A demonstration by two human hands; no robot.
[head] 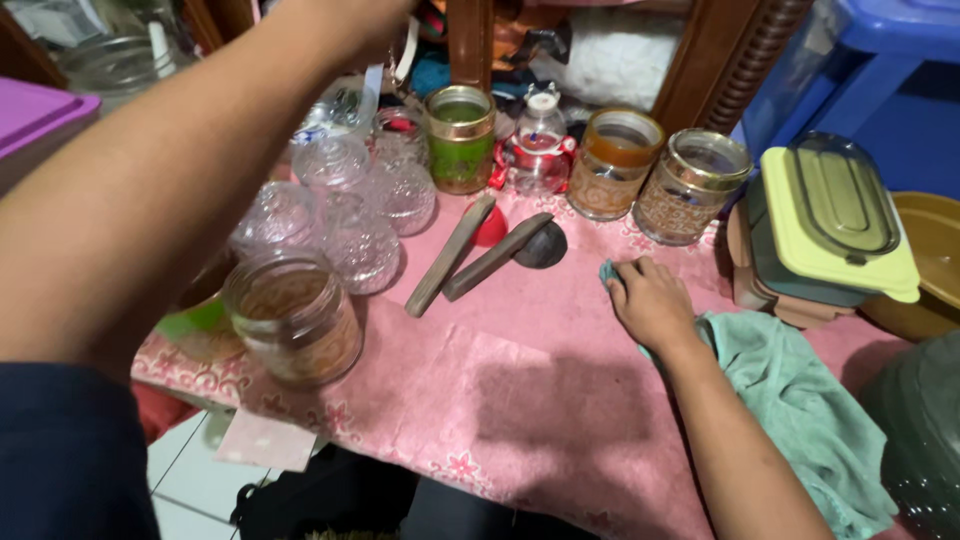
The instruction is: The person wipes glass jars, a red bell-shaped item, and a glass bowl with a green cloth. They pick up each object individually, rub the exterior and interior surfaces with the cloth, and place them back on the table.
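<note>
The right hand [652, 300] presses flat, fingers bent, on a crumpled teal cloth [800, 400] spread over the pink floral tablecloth [520, 400], near two brown wooden sticks [470, 255]. The left hand runs past the top edge; its grip cannot be told.

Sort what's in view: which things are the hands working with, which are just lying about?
In hand:
right hand pressing the teal cloth on the pink tablecloth
left arm reaching out of frame above the glass jars

Lying about:
two wooden sticks
stacked lidded containers
</note>
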